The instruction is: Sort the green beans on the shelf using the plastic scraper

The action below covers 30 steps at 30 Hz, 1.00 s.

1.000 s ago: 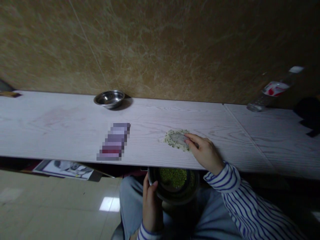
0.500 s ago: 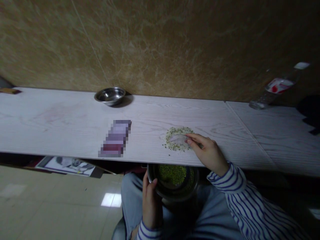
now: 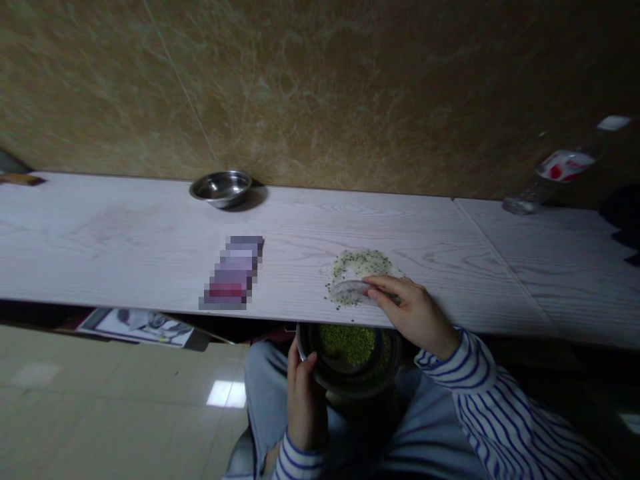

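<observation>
White and wood-grained, the long narrow tabletop (image 3: 295, 227) runs along a brown, marble-patterned wall (image 3: 320, 93). Near its front edge lies a spread-out patch of pale grains mixed with small dark-green bits (image 3: 363, 259). The right hand (image 3: 417, 312) reaches over the patch, its thumb and fingers pinching a thin, translucent, curved-edged piece (image 3: 350, 288) whose free end is down among the grains; whether it is a scoop or a scraper I cannot tell. The left hand (image 3: 306, 407) grasps the left rim of a round, dark metallic pot (image 3: 393, 373), thumb on the rim, fingers along the outer side. The pot is below the table's front edge, over the blue-jeaned lap (image 3: 267, 383), with small bright-green beans (image 3: 350, 343) inside. Left of the patch lies a flat oblong item (image 3: 233, 270), blurred into purple and red blocks. Behind that, close to the wall, sits a shallow, shiny steel bowl (image 3: 221, 190). Toward the right end, a clear plastic bottle with a red-and-white label and white cap (image 3: 565, 165) stands on the tabletop
</observation>
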{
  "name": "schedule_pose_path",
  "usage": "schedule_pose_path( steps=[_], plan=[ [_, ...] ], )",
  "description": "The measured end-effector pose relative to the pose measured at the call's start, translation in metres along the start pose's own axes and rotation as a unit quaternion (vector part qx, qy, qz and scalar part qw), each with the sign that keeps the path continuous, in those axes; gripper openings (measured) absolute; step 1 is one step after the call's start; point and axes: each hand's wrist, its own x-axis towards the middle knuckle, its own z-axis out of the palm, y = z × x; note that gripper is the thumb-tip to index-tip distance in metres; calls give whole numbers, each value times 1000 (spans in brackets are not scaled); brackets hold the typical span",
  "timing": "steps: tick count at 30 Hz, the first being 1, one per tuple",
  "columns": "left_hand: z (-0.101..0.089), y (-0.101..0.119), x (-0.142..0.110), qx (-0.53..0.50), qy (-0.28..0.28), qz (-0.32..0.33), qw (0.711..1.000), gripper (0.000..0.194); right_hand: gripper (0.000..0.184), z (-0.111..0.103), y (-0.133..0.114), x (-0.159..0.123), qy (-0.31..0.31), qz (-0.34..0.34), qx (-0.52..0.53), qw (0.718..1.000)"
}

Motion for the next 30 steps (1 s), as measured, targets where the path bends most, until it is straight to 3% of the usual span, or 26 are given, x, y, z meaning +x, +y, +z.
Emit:
schedule_pose_path(
  steps=[16, 30],
  plan=[
    [-2, -6, 0, -13, 18, -7, 1000, 55, 23, -12, 12, -20, 30, 25, 32, 999],
    [0, -1, -2, -26, 32, 4, 999, 56, 22, -2, 5, -21, 11, -22, 22, 999]
  ],
)
